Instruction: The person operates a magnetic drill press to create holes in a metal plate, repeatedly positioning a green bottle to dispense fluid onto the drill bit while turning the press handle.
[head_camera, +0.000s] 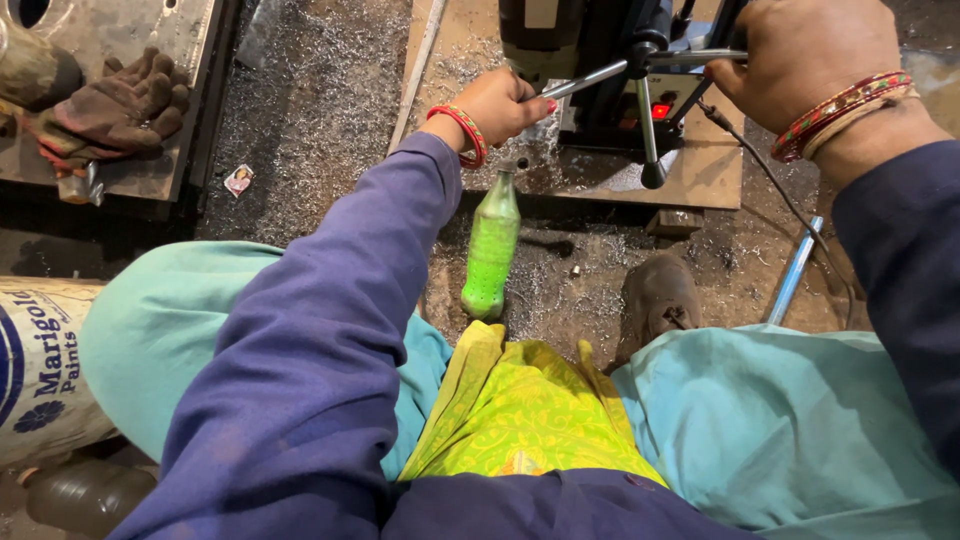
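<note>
Down on the shaving-strewn floor between my knees, I work the feed handle of a dark drilling machine (600, 60) that stands on a flat brown metal plate (700, 175). My left hand (505, 105) is curled shut around one thin steel spoke (585, 80) of that handle; the spoke runs long and slanted, rising from my fist up to the right toward the hub. My right hand (800, 50) closes over another steel spoke (700, 57) that lies nearly level, pointing left into the same hub. A third spoke with a black knob (652, 172) hangs straight down from the hub, free of both hands. Red and gold bangles sit on both wrists.

Just below my left hand stands a green plastic bottle (490, 250), upright with its neck toward the machine, touching neither hand. A worn brown shoe (655, 295) rests beside it on the floor, and a pale blue tube (795, 270) lies slanted near my right sleeve. Far off to the left, a pair of dirty brown work gloves (115, 110) lies on a grey steel slab (150, 170), and a white paint bucket (40, 370) sits by my left knee.
</note>
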